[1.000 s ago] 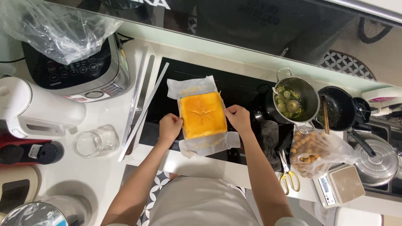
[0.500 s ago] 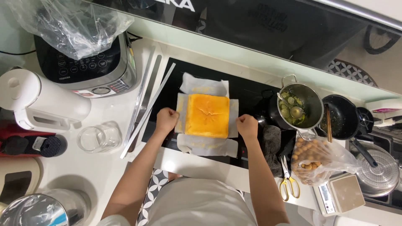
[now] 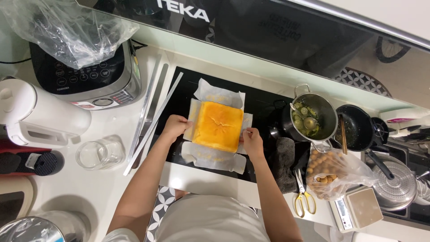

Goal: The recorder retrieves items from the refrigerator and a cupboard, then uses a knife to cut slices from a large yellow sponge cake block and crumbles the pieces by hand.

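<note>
Golden-yellow square cake [image 3: 218, 126] sits between your hands on one sheet of baking paper [image 3: 214, 157]. Your left hand [image 3: 175, 127] fingers pinch the paper's left flap; your right hand [image 3: 252, 141] fingers curl shut on its right flap. One pot [image 3: 313, 117] stands right of them on the bench [image 3: 89, 188].

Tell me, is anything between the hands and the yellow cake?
Only the baking paper. The left hand and right hand grip its flaps at the sides of the cake; nothing else stands between them.
</note>
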